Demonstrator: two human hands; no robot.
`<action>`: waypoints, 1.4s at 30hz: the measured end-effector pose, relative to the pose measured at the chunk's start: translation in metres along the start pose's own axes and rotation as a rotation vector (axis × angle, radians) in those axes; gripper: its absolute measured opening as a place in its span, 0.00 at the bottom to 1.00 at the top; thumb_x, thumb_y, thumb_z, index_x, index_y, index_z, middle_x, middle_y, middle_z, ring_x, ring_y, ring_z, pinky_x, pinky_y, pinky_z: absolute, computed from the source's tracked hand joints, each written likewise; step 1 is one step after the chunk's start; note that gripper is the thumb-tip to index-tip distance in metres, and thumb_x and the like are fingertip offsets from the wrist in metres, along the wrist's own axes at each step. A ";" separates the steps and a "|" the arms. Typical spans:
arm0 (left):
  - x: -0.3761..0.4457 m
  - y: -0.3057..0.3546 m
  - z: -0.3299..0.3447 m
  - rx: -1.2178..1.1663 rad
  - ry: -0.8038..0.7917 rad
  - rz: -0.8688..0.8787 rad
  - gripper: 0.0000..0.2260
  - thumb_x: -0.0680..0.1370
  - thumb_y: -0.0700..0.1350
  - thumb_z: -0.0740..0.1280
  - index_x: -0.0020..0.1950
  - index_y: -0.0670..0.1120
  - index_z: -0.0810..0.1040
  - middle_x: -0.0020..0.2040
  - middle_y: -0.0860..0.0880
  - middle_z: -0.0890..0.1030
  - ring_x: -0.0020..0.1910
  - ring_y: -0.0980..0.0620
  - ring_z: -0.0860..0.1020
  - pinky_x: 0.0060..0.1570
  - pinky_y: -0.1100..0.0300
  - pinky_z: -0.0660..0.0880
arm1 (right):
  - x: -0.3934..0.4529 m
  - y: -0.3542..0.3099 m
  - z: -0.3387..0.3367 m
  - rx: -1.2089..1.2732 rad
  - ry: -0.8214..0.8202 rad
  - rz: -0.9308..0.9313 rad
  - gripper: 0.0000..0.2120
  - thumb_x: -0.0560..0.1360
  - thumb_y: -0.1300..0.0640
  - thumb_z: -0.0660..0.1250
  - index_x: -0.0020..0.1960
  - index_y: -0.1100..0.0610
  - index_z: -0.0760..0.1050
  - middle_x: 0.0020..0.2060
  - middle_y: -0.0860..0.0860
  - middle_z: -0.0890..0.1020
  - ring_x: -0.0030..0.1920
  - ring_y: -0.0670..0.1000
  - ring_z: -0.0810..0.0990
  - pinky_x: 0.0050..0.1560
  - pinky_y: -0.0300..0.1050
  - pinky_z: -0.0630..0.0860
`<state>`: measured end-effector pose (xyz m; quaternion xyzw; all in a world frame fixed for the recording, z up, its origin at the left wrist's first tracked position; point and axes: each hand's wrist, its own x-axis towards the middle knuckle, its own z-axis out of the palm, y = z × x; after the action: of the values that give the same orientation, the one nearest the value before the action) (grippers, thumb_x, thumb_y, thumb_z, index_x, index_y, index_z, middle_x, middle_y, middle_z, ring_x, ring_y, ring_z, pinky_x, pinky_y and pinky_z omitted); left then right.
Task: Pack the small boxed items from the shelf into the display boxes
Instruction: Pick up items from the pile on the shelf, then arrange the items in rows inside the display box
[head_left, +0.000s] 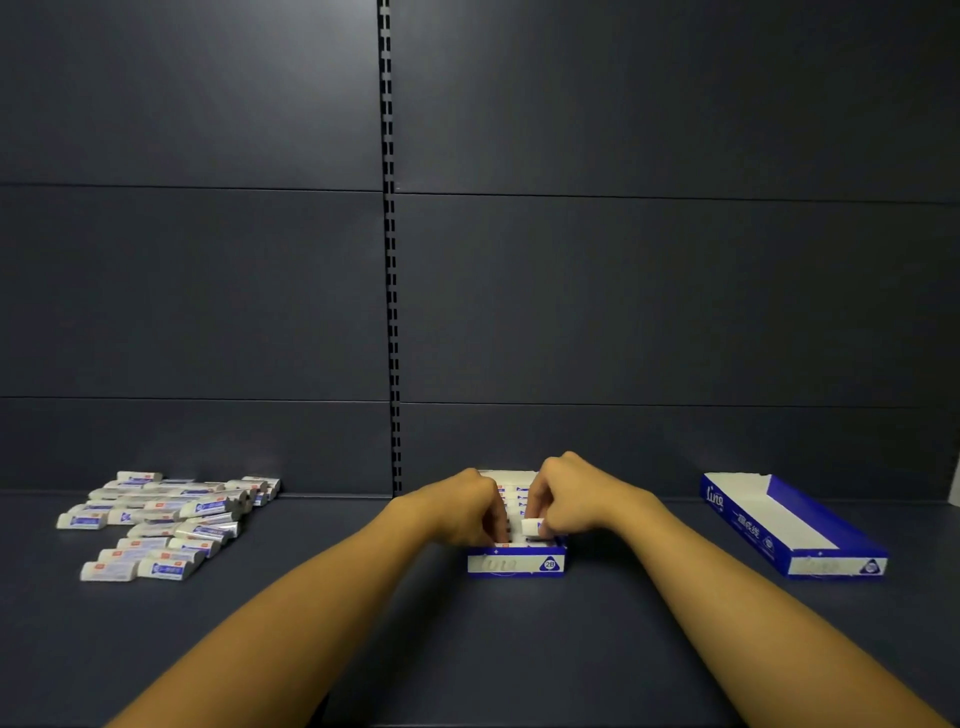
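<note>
Shelf (311, 623): loose boxed items (161, 525) heaped at far left; partly filled display box (514, 564) at centre, rows of items inside; both hands over it, left hand (462, 512) beside right hand (571, 499); second display box (789, 525) well apart at right, angled; back panel (623, 260) behind all.

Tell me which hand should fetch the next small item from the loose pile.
Left. The loose pile lies on the left hand's side, while the right hand pinches a small item over the middle display box.
</note>
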<state>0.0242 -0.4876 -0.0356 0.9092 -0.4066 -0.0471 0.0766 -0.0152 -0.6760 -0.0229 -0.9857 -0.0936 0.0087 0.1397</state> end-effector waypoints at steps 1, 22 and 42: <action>0.000 0.001 0.001 0.007 -0.002 0.002 0.10 0.78 0.41 0.72 0.59 0.44 0.85 0.59 0.47 0.84 0.56 0.50 0.82 0.59 0.54 0.80 | 0.000 0.000 0.000 -0.001 -0.011 -0.002 0.09 0.70 0.63 0.76 0.49 0.54 0.86 0.39 0.43 0.81 0.43 0.45 0.81 0.40 0.38 0.79; -0.002 0.004 0.005 0.122 -0.025 0.017 0.15 0.79 0.35 0.68 0.65 0.44 0.82 0.65 0.45 0.80 0.61 0.46 0.79 0.57 0.54 0.79 | 0.009 -0.008 0.013 -0.119 -0.082 0.030 0.18 0.72 0.63 0.74 0.62 0.56 0.82 0.61 0.54 0.78 0.51 0.54 0.82 0.54 0.48 0.82; 0.011 0.006 0.002 0.069 -0.038 -0.057 0.10 0.79 0.38 0.70 0.59 0.41 0.84 0.60 0.42 0.83 0.56 0.45 0.82 0.50 0.61 0.76 | 0.014 -0.011 0.014 -0.137 -0.076 0.066 0.10 0.70 0.64 0.73 0.52 0.60 0.83 0.51 0.56 0.82 0.48 0.56 0.84 0.51 0.53 0.84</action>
<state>0.0264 -0.5002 -0.0368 0.9214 -0.3833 -0.0526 0.0361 -0.0046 -0.6592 -0.0337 -0.9945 -0.0666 0.0443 0.0677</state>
